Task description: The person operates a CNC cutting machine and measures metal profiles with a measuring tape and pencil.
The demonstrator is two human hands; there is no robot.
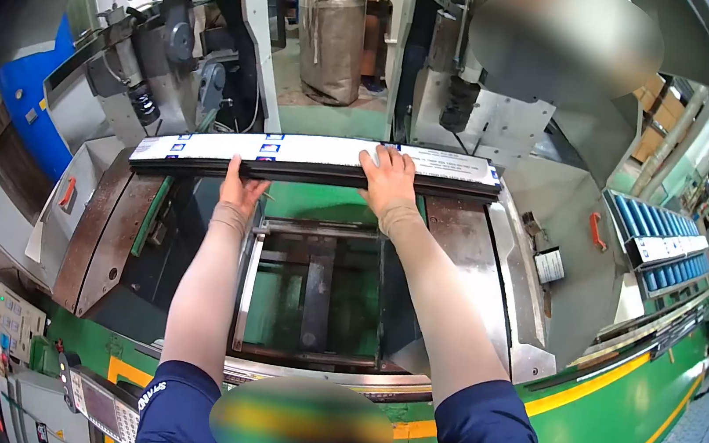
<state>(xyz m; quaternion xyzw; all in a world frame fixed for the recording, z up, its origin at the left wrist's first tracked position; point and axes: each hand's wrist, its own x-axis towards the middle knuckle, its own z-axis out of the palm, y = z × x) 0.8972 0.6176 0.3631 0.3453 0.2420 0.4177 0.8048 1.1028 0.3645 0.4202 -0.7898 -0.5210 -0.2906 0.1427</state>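
Observation:
A long dark profile (334,174), its top covered in white printed film, lies crosswise over the machine in front of me. It looks like a stack of more than one strip. My left hand (241,192) is at its front edge, left of the middle, with one digit up against the front face and the other fingers curled low beside the underside. Over the top of the profile, right of the middle, my right hand (389,177) is closed across the film and front edge. Whatever touches the underside is hidden.
Metal bed plates (467,253) flank a framed opening (314,296) below my arms. Machine heads (158,56) rise behind on both sides. Red handles (597,232) sit on the side guards. A blue roller conveyor (668,229) stands right; a control pendant (98,402) is lower left.

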